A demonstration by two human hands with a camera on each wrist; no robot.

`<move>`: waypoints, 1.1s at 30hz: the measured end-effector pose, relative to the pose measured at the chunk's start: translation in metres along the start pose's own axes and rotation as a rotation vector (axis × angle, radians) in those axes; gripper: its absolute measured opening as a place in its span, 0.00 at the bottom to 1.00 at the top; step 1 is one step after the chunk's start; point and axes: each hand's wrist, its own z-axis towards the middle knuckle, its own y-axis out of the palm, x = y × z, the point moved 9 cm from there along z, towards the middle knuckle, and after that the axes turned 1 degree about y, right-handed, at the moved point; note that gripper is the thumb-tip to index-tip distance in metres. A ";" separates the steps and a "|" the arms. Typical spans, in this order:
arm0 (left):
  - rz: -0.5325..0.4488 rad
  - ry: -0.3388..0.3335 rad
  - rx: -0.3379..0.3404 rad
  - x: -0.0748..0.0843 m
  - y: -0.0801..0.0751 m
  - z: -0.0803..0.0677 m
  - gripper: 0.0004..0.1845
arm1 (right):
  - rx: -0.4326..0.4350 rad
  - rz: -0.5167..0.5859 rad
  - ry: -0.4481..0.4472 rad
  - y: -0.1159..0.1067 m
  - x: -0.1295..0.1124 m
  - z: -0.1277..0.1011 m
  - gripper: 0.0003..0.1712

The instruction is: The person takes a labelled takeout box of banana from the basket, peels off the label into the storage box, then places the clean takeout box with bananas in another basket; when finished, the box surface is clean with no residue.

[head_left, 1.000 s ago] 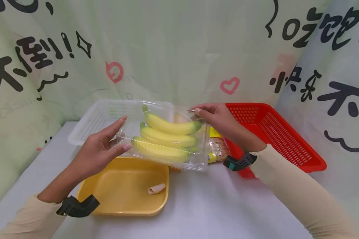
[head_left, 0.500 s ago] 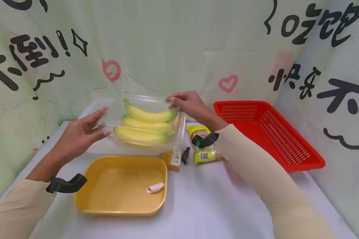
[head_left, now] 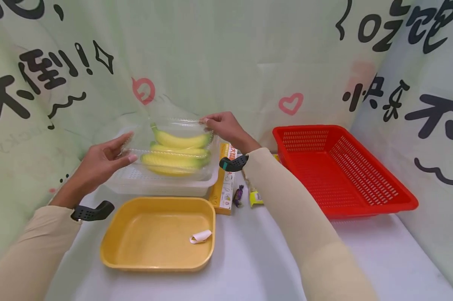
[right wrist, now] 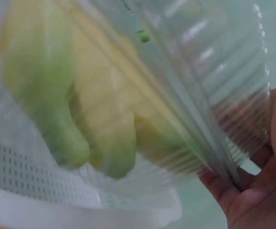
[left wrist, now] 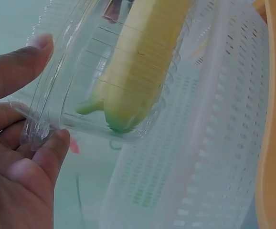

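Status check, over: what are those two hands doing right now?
Left hand and right hand each grip an end of the clear banana box. Box held over the white basket. Nothing in the way.

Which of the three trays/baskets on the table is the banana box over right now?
The white perforated basket at the back left. Both hands hold the clear banana box above it; the yellow tray sits nearer the camera, and the red basket stands off to the right.
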 end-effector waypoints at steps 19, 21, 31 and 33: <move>0.009 -0.004 0.048 -0.011 0.003 0.002 0.38 | 0.192 0.508 0.207 0.004 0.032 0.004 0.20; 0.015 -0.018 0.062 -0.014 0.001 0.001 0.38 | 0.132 0.577 0.199 0.009 0.031 0.004 0.19; 0.017 -0.017 0.102 -0.026 0.003 -0.004 0.37 | 0.094 0.573 0.200 0.015 0.039 -0.001 0.26; 0.019 -0.022 0.110 -0.027 0.005 -0.004 0.37 | 0.164 0.564 0.215 0.012 0.043 -0.003 0.26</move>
